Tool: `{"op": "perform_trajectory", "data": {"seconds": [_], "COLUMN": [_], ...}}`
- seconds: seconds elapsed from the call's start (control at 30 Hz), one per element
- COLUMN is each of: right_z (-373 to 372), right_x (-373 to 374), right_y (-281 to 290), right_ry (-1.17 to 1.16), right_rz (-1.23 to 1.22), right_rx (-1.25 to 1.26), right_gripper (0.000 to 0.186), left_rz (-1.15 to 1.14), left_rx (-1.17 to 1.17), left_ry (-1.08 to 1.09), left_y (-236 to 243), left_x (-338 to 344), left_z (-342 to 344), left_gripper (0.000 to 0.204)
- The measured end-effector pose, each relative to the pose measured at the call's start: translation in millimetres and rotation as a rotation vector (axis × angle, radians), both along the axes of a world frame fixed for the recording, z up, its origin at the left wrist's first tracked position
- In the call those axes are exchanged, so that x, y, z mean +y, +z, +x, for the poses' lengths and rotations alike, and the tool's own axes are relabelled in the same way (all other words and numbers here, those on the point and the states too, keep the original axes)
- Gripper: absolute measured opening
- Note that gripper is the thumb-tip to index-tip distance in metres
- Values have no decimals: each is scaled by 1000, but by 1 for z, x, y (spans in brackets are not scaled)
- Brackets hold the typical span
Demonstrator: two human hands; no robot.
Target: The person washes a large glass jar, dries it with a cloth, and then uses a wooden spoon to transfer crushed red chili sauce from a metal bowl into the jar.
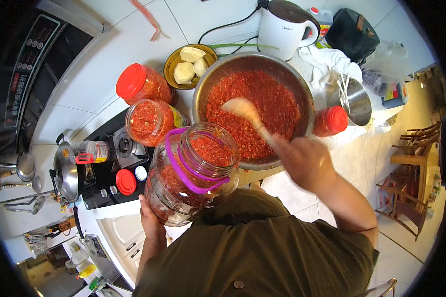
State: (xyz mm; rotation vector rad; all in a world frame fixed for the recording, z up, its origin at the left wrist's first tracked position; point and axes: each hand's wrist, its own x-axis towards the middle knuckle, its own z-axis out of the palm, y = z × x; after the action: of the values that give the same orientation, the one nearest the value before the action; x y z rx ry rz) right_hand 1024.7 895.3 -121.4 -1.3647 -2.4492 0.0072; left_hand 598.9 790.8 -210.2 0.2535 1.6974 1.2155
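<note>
My left hand (pixel 151 220) grips the side of a large glass jar (pixel 183 193) with a purple handle, tilted and holding red chopped chili mixture. My right hand (pixel 301 161) grips a pale spoon (pixel 245 111), slightly blurred, whose bowl is over a wide steel basin (pixel 300 89) of the same red mixture (pixel 228 89). The jar's open mouth is beside the basin's lower left rim. Behind the big jar stand an open plastic jar of red mixture (pixel 149 126) and a red-lidded jar (pixel 143 84). Another red-lidded jar (pixel 330 121) sits at the basin's right.
A bowl of pale peeled pieces (pixel 173 81), a white kettle (pixel 282 34), a white cloth (pixel 322 64) and a steel pot (pixel 359 104) line the counter. At left are a cooktop (pixel 104 190), wok (pixel 67 168) and loose red lid (pixel 126 181). Wooden chairs (pixel 406 198) stand at right.
</note>
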Motion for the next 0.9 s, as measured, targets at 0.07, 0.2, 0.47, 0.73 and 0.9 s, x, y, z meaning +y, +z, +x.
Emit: {"op": "perform_trajectory", "data": {"seconds": [0.07, 0.2, 0.47, 0.73, 0.9], "right_z": [21, 35, -35, -43, -20], "right_x": [13, 25, 40, 56, 54], "right_y": [-20, -85, -148, -138, -119], "right_ry": [-153, -263, -365, -655, -600], "right_rz": [-138, -500, -862, -1348, -1272], "right_rx": [-26, -130, 725, 1336, 1448], "right_gripper": [27, 21, 33, 25, 25], "left_rz": [-2, 38, 55, 95, 82], "left_rx": [-10, -38, -25, -58, -18], "left_ry": [4, -7, 3, -15, -31], "left_y": [1, -10, -8, -12, -4], "left_x": [0, -4, -6, -10, -5], "left_z": [1, -7, -4, -7, 0], "left_gripper": [66, 67, 68, 65, 66]}}
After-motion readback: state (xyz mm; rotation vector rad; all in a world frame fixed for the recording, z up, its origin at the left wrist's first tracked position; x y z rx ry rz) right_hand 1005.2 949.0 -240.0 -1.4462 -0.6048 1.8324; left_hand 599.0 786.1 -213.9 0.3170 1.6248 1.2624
